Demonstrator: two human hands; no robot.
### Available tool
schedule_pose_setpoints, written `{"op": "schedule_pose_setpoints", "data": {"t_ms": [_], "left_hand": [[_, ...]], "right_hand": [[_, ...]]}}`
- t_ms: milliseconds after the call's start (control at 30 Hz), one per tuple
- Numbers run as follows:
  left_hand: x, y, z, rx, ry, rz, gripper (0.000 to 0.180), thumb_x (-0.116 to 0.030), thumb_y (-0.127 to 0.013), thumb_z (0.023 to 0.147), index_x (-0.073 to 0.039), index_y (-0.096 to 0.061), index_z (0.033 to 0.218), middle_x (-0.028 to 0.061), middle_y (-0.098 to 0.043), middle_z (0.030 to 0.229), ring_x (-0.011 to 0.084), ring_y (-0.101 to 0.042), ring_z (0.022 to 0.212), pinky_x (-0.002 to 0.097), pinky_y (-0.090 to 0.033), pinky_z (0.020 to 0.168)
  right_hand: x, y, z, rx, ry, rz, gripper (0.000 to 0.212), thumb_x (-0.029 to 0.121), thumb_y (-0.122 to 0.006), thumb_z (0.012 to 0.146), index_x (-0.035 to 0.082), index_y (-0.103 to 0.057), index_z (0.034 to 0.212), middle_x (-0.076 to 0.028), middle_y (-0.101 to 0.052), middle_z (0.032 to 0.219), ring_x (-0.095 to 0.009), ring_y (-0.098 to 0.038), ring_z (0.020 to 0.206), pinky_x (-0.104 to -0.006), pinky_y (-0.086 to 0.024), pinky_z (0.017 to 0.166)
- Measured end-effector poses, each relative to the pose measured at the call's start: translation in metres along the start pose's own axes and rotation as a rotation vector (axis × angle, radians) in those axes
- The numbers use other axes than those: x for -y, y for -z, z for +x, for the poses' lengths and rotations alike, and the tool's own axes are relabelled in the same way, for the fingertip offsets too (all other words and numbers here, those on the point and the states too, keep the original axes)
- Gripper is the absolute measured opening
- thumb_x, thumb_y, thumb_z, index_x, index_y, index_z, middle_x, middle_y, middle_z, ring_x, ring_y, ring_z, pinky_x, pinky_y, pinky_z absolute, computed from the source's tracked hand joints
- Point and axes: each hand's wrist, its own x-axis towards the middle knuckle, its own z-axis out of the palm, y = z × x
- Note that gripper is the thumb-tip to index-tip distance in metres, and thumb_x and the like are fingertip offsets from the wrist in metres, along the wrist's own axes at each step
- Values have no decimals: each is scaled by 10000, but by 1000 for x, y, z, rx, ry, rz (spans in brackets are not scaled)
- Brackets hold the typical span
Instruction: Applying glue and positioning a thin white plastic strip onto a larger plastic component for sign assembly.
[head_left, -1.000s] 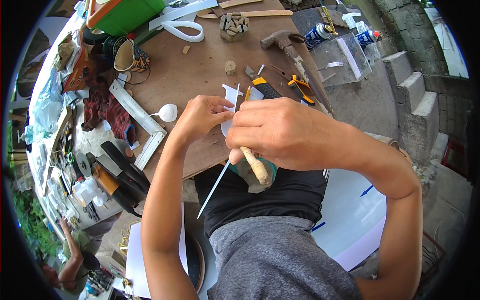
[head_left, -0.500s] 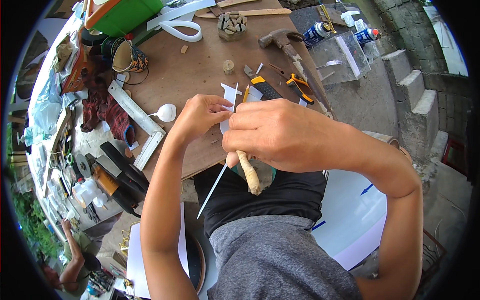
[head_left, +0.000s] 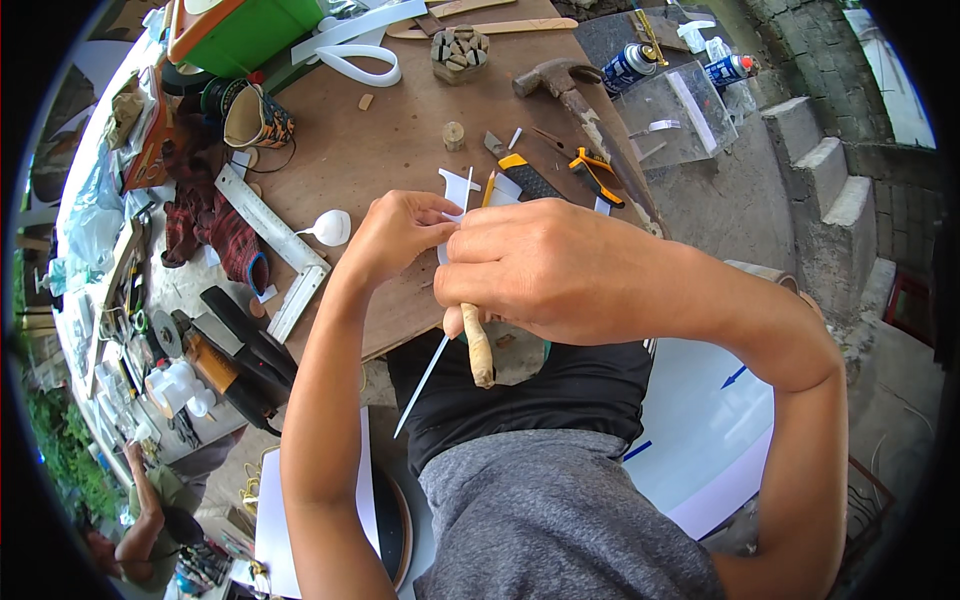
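My right hand (head_left: 545, 265) is closed round a hand tool with a tan, tape-wrapped handle (head_left: 480, 355). A thin, straight metal tip (head_left: 469, 182) sticks out past my fingers; most of the tool is hidden. My left hand (head_left: 398, 232) pinches a white sheet-plastic piece (head_left: 458, 188) with a notched end, at the front edge of the table. Below my right hand a narrow white strip (head_left: 422, 383) slants down over my lap; its upper end is covered. Close by lie a pencil (head_left: 489, 188) and a utility knife (head_left: 525, 172).
The brown wooden table (head_left: 350, 140) holds a claw hammer (head_left: 570, 90), yellow-black pliers (head_left: 597, 175), a steel square (head_left: 270, 240) and a white bottle (head_left: 330, 227). Left lies an angle grinder (head_left: 215, 365). Spray cans (head_left: 628, 65) stand at the far right. A co-worker (head_left: 145, 520) is at lower left.
My right hand has shifted slightly left, and the taped handle has swung left to hang more upright. My left hand stays almost in place with the white piece.
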Motion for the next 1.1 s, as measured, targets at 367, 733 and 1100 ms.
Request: {"op": "schedule_pose_setpoints", "data": {"t_ms": [367,733,1100], "left_hand": [[-4,4,-1,31,-10,62,339,-167,-803,859,14,-790,1144,187,-799,996,231,-766,920,365,-587,845],[-11,2,0,24,36,86,390,-181,-820,852,34,-772,1173,204,-796,1055,250,-768,986,377,-590,904],[3,-2,6,11,-34,-2,361,-160,-802,904,76,-755,1172,110,-782,984,158,-719,920,318,-572,859]], "right_hand": [[-2,1,0,-6,-1,-70,125,76,-744,838,52,-674,940,-82,-631,875,-283,-655,849,-404,-547,765],[3,10,-2,10,-12,-77,177,185,-722,930,20,-658,917,-122,-666,860,-298,-683,876,-422,-555,755],[57,123,-89,-517,-225,-192,295,234,-592,1079,-22,-730,1031,-104,-732,932,-192,-685,815,-303,-525,718]]}}
